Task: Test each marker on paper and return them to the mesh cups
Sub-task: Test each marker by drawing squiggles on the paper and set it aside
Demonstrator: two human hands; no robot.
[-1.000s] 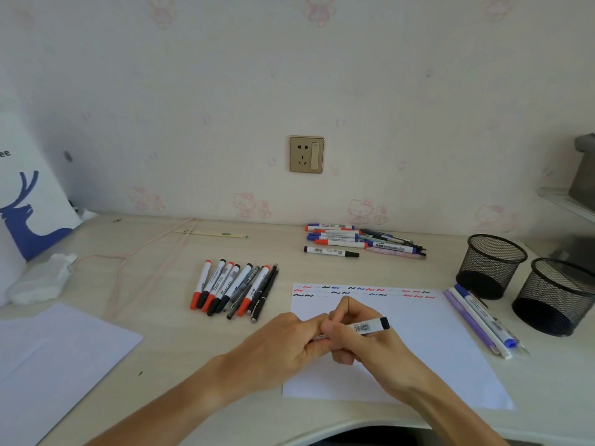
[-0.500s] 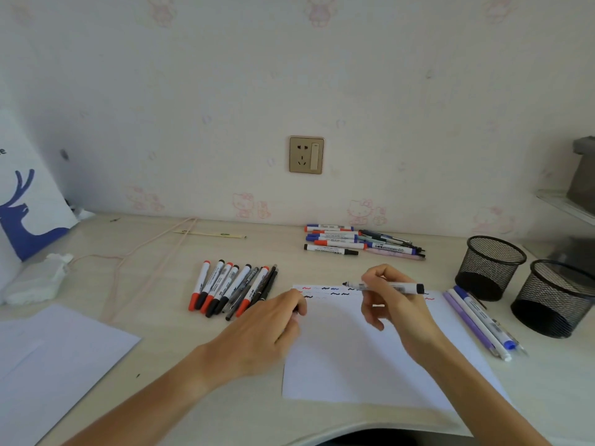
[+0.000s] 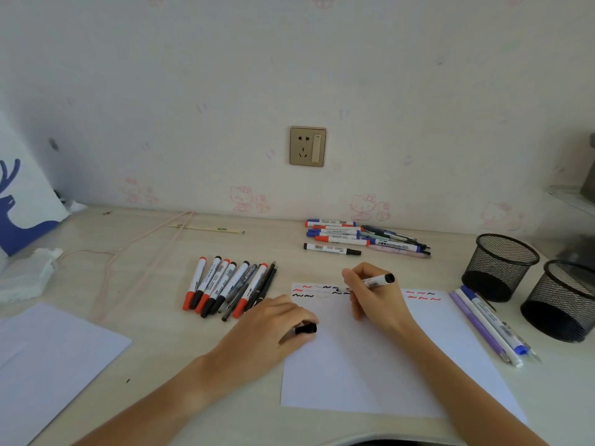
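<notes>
My right hand [image 3: 373, 297] grips a white marker with a black end [image 3: 376, 280], its tip down near the top edge of the white test sheet [image 3: 370, 375], among rows of red, black and blue squiggles. My left hand [image 3: 273, 329] rests on the sheet's left edge and holds the marker's black cap [image 3: 306, 329] in its fingers. Two black mesh cups [image 3: 500, 265] [image 3: 561, 300] stand at the right, and no markers show inside them.
A fan of red- and black-capped markers [image 3: 230, 286] lies left of the sheet. More markers and pens [image 3: 360, 238] lie near the wall. Three pens [image 3: 489, 326] lie beside the cups. Another white sheet [image 3: 48, 358] sits at the left, with a crumpled tissue [image 3: 25, 275] and a pink cord [image 3: 128, 249].
The hands pulled the cap off the marker and parted. My right hand carried the marker up to the sheet's top edge and tilted its tip down; my left settled on the left edge with the cap.
</notes>
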